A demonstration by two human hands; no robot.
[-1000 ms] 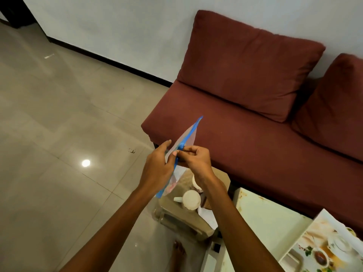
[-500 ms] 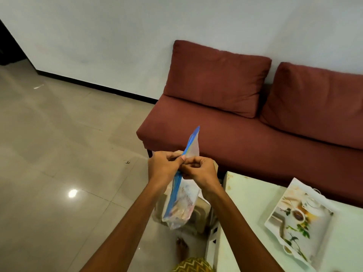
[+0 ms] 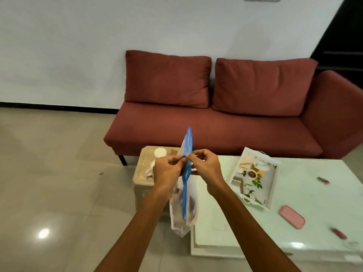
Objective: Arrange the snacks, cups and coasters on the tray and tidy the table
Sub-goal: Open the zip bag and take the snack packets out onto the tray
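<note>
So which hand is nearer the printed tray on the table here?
Right. The right hand pinches the blue strip of the snack bag just left of the tray; the left hand pinches it from the bag's far side.

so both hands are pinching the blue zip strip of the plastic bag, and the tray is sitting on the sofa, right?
Not quite. The left hand and right hand do pinch the blue zip strip of the plastic bag, but the tray lies on the white table, not on the sofa. The head view shows it.
</note>
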